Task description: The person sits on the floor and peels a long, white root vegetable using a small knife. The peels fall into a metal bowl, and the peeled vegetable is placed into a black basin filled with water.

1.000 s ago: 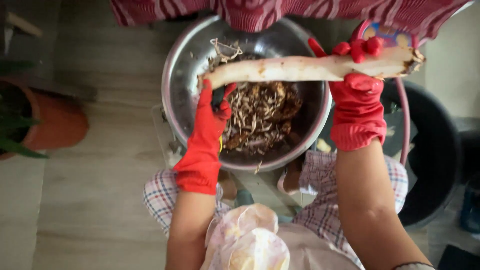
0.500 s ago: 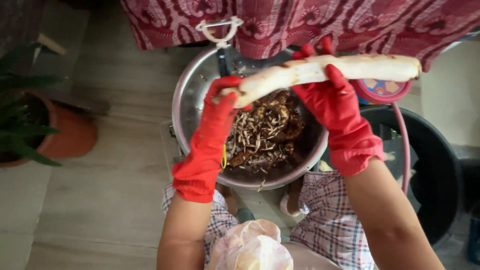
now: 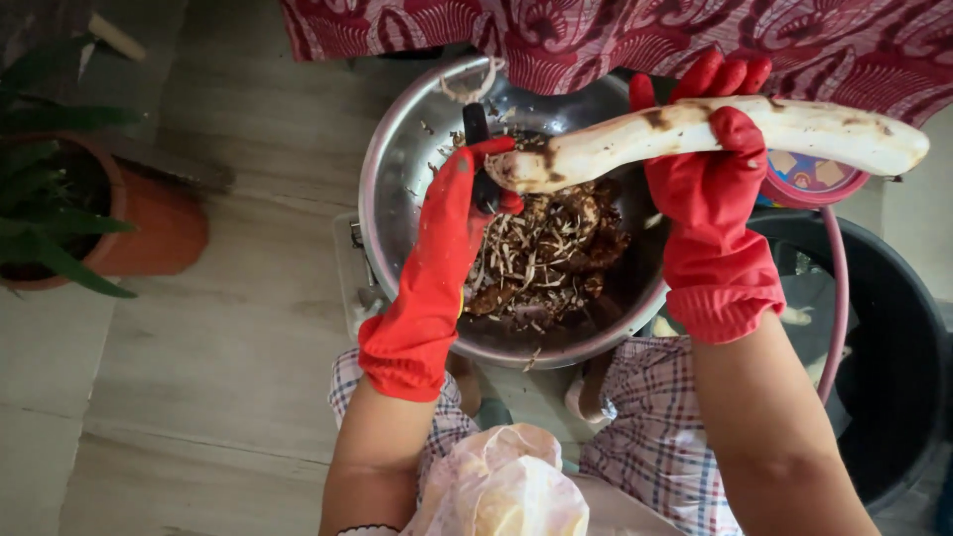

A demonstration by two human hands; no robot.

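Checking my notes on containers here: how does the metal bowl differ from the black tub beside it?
The metal bowl is shiny silver; the black tub is dark and dull. The bowl holds a heap of brown peelings, while the tub's contents cannot be made out. The bowl sits under both gloved hands, the tub off to the person's right, partly cut off by the frame. Both are round and open-topped, standing on the floor.

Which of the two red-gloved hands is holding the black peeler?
The left hand holds the peeler, at the root's brown tip over the steel bowl. The right hand only grips the root's middle.
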